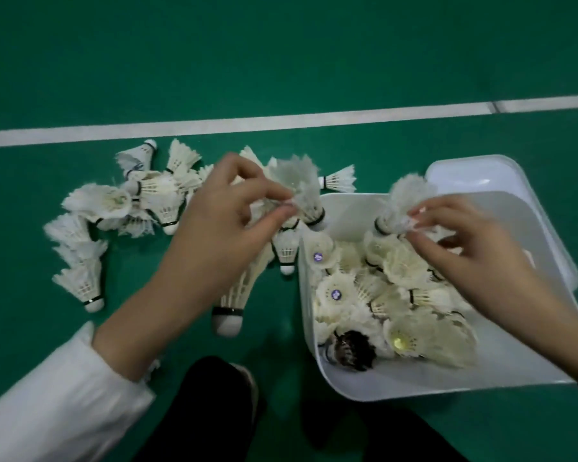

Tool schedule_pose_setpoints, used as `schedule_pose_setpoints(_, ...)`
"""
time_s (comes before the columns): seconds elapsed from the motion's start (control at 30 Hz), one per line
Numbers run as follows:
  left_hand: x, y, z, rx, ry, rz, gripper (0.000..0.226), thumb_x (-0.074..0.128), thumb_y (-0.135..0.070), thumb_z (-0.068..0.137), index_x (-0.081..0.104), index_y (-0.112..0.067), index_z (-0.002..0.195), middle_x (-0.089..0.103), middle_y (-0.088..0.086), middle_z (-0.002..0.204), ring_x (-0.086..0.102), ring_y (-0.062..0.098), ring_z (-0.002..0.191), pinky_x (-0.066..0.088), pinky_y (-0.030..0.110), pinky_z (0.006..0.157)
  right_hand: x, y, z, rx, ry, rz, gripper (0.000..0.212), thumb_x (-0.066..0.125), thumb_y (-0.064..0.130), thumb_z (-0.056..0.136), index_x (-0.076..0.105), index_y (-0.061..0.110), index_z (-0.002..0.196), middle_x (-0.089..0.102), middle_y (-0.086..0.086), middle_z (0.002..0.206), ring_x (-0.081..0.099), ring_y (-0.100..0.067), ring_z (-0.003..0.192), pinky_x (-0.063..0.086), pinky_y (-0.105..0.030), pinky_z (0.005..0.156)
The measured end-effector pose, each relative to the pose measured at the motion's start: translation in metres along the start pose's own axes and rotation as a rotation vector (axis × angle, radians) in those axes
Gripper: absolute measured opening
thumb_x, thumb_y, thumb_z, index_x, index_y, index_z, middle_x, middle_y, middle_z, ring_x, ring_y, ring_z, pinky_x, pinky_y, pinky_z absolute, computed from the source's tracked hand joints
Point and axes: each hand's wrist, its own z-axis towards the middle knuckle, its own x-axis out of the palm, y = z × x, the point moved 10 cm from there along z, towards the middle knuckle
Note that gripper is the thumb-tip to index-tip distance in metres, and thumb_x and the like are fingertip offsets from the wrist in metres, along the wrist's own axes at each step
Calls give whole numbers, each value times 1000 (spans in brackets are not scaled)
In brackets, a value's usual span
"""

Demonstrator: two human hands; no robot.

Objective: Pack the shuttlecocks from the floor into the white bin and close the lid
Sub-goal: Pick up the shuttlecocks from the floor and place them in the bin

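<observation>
Several white feather shuttlecocks [90, 208] lie scattered on the green floor at the left. The white bin [501, 365] stands at the right, holding several shuttlecocks and one dark one [352, 350]. My left hand [221, 228] pinches the feathers of a shuttlecock [302, 191], held cork down just above the bin's left rim. My right hand [464, 251] pinches another shuttlecock [404, 205] by its feathers over the bin's far side. The white lid [474, 176] lies behind the bin, partly hidden by it.
A white court line [281, 123] crosses the green floor behind the pile. My dark trouser legs [211, 415] and a white sleeve [57, 405] fill the bottom of the view. One long shuttlecock stack [237, 295] lies under my left wrist.
</observation>
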Motion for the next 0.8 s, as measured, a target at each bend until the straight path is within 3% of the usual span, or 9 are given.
schedule_pose_setpoints(0.13,52,-15,-11,83,147,77,8,65,-28,82,68,-25,89,50,-11,91,45,-11,63,33,6,59,23,-49,-16,123,91,-87,9,60,24,88,57,31,83,57,12,90,58,-4,79,43,-15,64)
schedule_pose_setpoints(0.2,69,-13,-18,89,194,121,4,67,-25,82,67,-24,86,53,-10,89,45,-11,64,31,7,59,41,-60,-17,135,188,-162,3,60,27,88,59,27,85,59,10,89,59,-9,81,45,-24,69)
schedule_pose_setpoints(0.3,90,-6,-24,61,245,122,2,66,-26,82,65,-25,84,53,-13,87,46,-4,62,31,8,59,72,-77,-19,124,360,-302,11,58,28,89,63,21,96,61,6,102,57,-13,95,38,-24,73)
schedule_pose_setpoints(0.43,105,-7,-28,81,290,150,2,67,-25,83,65,-24,84,53,-13,86,46,-10,64,31,7,60,110,-94,-19,81,483,-416,19,56,20,89,64,14,106,63,-4,111,58,-23,103,44,-30,83)
schedule_pose_setpoints(0.63,113,0,-25,57,310,184,10,57,-38,81,63,-31,84,52,-16,87,45,5,58,31,11,56,112,-100,-10,86,478,-441,24,57,27,89,65,19,110,68,-3,105,62,-24,99,48,-31,77)
schedule_pose_setpoints(0.73,115,2,-25,41,315,186,11,57,-39,81,63,-31,84,52,-16,87,45,1,59,31,10,57,98,-89,-16,70,451,-380,33,57,39,87,58,27,118,58,7,124,58,-18,108,47,-31,84)
schedule_pose_setpoints(0.8,117,1,-25,49,322,201,10,59,-38,83,63,-29,84,51,-16,86,46,-7,62,31,9,57,71,-76,-13,61,327,-304,34,57,43,86,57,32,118,56,13,125,58,-11,104,46,-29,84)
